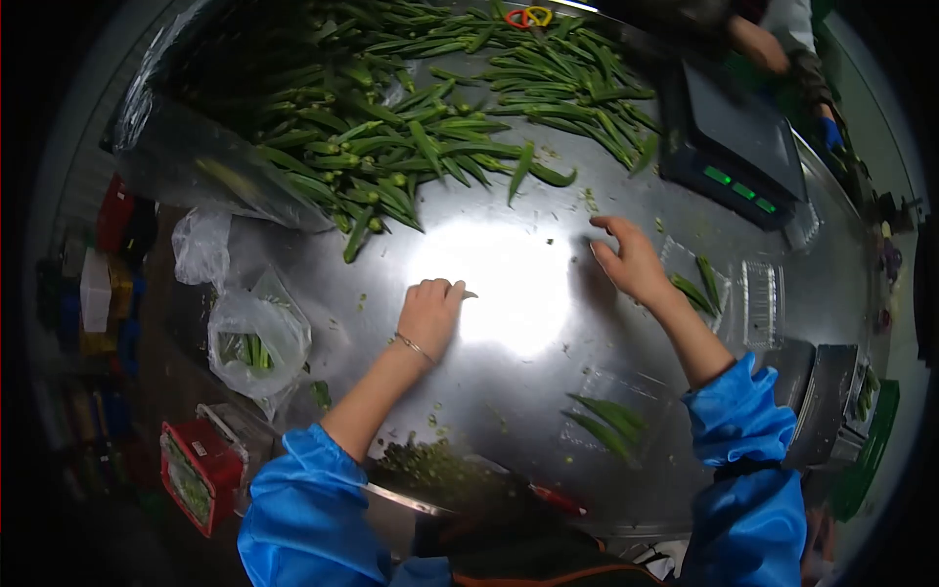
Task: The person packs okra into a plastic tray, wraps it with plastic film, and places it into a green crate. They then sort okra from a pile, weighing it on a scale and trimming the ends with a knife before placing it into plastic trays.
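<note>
My left hand (428, 318) is closed over the steel table, its fingers wrapped round a green okra pod (470, 294) with just the tip showing beyond the thumb side. Most of that pod is hidden in the palm. To the right, my right hand (631, 262) hovers with thumb and index finger apart and nothing between them. Beside it a clear plastic tray (677, 256) holds a few okra pods (708, 284). Closer to my body, more okra (608, 421) lies in another clear tray (641, 386). A large okra heap (391, 147) spreads across the far side.
A digital scale (729, 137) stands at the far right, with a person's hand (759, 45) behind it. Scissors (528, 17) with red and yellow handles lie at the back. A plastic bag (256, 338) sits left; trimmings (430, 465) and a red-handled tool (558, 499) lie near me.
</note>
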`<state>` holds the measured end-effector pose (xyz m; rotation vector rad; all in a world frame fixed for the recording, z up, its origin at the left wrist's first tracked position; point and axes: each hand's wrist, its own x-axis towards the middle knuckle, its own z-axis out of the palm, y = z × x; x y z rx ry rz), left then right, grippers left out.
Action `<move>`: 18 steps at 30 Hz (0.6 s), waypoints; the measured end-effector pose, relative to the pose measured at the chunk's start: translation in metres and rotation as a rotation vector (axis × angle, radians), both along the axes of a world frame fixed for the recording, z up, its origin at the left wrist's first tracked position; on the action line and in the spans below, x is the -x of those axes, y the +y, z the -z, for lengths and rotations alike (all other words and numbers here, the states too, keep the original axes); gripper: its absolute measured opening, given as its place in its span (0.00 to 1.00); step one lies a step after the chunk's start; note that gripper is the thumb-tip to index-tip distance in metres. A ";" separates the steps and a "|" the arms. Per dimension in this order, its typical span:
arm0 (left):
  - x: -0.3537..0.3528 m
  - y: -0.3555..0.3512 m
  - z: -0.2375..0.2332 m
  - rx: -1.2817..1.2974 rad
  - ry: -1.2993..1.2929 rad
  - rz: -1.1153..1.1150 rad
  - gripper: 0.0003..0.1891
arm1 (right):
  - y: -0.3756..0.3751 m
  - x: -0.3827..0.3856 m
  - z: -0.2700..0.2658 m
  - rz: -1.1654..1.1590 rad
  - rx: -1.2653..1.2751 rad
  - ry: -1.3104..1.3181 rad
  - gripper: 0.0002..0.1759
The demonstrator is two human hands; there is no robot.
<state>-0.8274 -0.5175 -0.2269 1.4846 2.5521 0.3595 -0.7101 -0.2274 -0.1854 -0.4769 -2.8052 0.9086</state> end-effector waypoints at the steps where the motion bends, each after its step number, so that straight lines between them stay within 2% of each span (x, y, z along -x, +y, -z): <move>1: 0.002 -0.005 0.004 -0.034 -0.014 -0.062 0.19 | -0.002 0.024 0.005 0.018 0.023 0.018 0.18; 2: 0.005 -0.008 0.001 -0.031 -0.017 -0.064 0.19 | -0.004 0.047 0.008 0.038 0.046 0.034 0.18; 4: 0.014 -0.011 -0.013 -0.264 -0.310 -0.225 0.17 | -0.011 0.090 0.010 0.026 0.037 0.040 0.18; 6: 0.039 -0.004 -0.032 -0.367 -0.312 -0.263 0.16 | -0.014 0.130 0.017 0.018 0.024 0.046 0.18; 8: 0.076 0.011 -0.047 -0.584 -0.106 -0.274 0.16 | -0.017 0.167 0.032 -0.091 -0.167 0.156 0.18; 10: 0.116 0.037 -0.059 -0.582 -0.009 -0.264 0.14 | -0.032 0.191 0.037 -0.039 -0.254 0.089 0.17; 12: 0.153 0.075 -0.058 -0.444 0.099 -0.350 0.17 | -0.044 0.203 0.034 0.009 -0.344 0.021 0.16; 14: 0.177 0.105 -0.052 -0.068 0.149 -0.467 0.20 | -0.054 0.203 0.024 0.034 -0.350 -0.266 0.15; 16: 0.192 0.113 -0.036 -0.005 0.151 -0.431 0.20 | -0.055 0.189 0.019 0.006 -0.375 -0.288 0.14; 18: 0.184 0.107 -0.030 0.077 0.146 -0.379 0.20 | -0.049 0.165 0.009 0.103 -0.220 -0.314 0.19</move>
